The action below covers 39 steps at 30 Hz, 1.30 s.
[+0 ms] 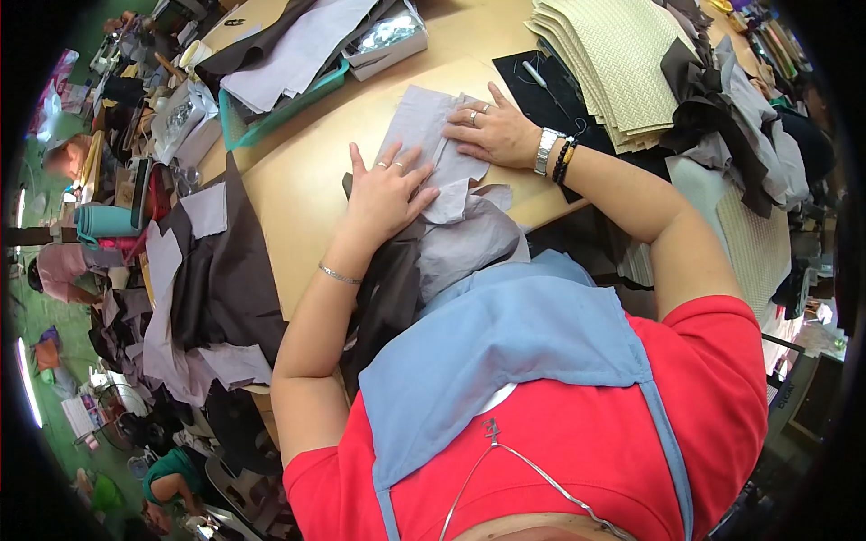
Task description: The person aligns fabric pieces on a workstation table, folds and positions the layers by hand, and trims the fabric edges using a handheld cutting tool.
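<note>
A light grey-lilac piece of fabric (417, 115) lies on the wooden table under both of my hands. My left hand (388, 187) rests flat on its left part, fingers spread. My right hand (496, 132) presses on its right part with the fingers stretched out. Toward my body the cloth bunches into loose folds (469, 236) that hang over the table edge onto my blue apron (505, 325). Dark brown fabric (388, 293) hangs beside these folds, below my left wrist. What lies beneath my palms is hidden.
A teal tray (236, 131) with fabric pieces stands at the back left, beside a white box (388, 45). A white-handled tool (535, 74) lies on a black sheet behind my right hand. Cream textured sheets (622, 72) are stacked right. Dark cloth (230, 270) drapes left. People sit farther left.
</note>
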Available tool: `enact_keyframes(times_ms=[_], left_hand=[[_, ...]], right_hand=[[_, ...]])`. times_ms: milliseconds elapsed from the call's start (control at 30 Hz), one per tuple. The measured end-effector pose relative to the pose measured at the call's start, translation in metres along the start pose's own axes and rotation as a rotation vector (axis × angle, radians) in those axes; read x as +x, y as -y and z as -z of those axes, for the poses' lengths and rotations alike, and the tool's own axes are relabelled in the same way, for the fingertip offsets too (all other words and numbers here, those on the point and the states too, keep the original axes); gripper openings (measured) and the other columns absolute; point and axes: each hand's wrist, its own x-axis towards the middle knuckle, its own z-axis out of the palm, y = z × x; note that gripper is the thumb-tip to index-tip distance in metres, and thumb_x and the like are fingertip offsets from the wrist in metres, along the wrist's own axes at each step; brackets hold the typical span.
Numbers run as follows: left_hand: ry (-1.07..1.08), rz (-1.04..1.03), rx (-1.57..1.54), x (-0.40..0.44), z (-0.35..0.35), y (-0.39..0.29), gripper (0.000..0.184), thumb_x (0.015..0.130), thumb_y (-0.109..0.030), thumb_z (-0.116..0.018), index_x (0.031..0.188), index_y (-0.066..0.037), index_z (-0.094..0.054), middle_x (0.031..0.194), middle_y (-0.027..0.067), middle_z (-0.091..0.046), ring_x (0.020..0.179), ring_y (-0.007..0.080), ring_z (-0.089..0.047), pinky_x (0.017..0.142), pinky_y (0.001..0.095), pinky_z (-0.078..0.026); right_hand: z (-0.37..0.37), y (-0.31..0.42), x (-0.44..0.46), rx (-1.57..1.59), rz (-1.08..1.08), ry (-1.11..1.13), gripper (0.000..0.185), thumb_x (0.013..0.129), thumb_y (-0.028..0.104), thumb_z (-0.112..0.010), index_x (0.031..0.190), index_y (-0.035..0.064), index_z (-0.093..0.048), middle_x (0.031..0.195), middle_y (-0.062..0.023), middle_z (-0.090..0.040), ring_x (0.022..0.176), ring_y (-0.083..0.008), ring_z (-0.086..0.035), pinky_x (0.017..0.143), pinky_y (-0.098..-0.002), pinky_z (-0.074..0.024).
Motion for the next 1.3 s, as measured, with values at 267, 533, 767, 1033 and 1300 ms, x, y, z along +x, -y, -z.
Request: enact_keyframes(times_ms=[267,533,767,1033,1300], left_hand=[[0.032,0.135,0.035,-0.026,0.002,-0.017,0.040,0.095,-0.049,-0.054,0.123,-0.024,-0.067,0.135,0.0022,-0.058,0.135,0.0258,-0.046,0.105,0.0784,-0.013],[-0.029,0.204,0.084,-0.045,-0.006,-0.026,0.039,0.094,-0.050,-0.055,0.123,-0.027,-0.066,0.137,0.0011,-0.057,0.134,0.0258,-0.048,0.102,0.0800,-0.014],[-0.152,0.227,0.054,-0.050,-0.015,-0.030,0.035,0.091,-0.047,-0.060,0.115,-0.024,-0.069,0.132,0.0027,-0.059,0.131,0.0260,-0.050,0.101,0.0810,-0.015],[-0.273,0.270,0.100,-0.064,-0.026,-0.034,0.028,0.088,-0.046,-0.066,0.108,-0.027,-0.071,0.130,-0.0013,-0.060,0.129,0.0213,-0.051,0.102,0.0799,-0.013],[-0.315,0.324,0.119,-0.066,-0.029,-0.036,0.023,0.081,-0.046,-0.073,0.098,-0.030,-0.071,0.126,-0.0100,-0.063,0.126,0.0161,-0.054,0.103,0.0763,-0.013]], right_hand=[[0.003,0.007,0.002,-0.010,0.045,0.126,0.038,0.097,0.035,-0.055,0.134,0.0241,-0.055,0.136,-0.0034,-0.054,0.129,-0.0210,-0.050,0.110,-0.0653,-0.0272],[0.013,0.023,-0.003,0.035,0.078,0.181,0.058,0.088,0.030,-0.065,0.142,0.0292,-0.045,0.141,-0.0075,-0.048,0.133,-0.0248,-0.047,0.110,-0.0637,-0.0286],[0.004,0.034,-0.002,0.011,0.096,0.162,0.059,0.088,0.026,-0.063,0.144,0.0277,-0.044,0.139,-0.0083,-0.049,0.133,-0.0246,-0.047,0.109,-0.0624,-0.0314],[0.018,0.046,0.006,0.085,0.137,0.232,0.046,0.093,0.019,-0.053,0.139,0.0190,-0.048,0.139,-0.0123,-0.050,0.130,-0.0277,-0.051,0.108,-0.0594,-0.0359],[0.012,0.052,0.005,0.109,0.209,0.163,0.047,0.093,0.014,-0.048,0.139,0.0234,-0.049,0.136,-0.0166,-0.051,0.127,-0.0296,-0.052,0.104,-0.0542,-0.0404]])
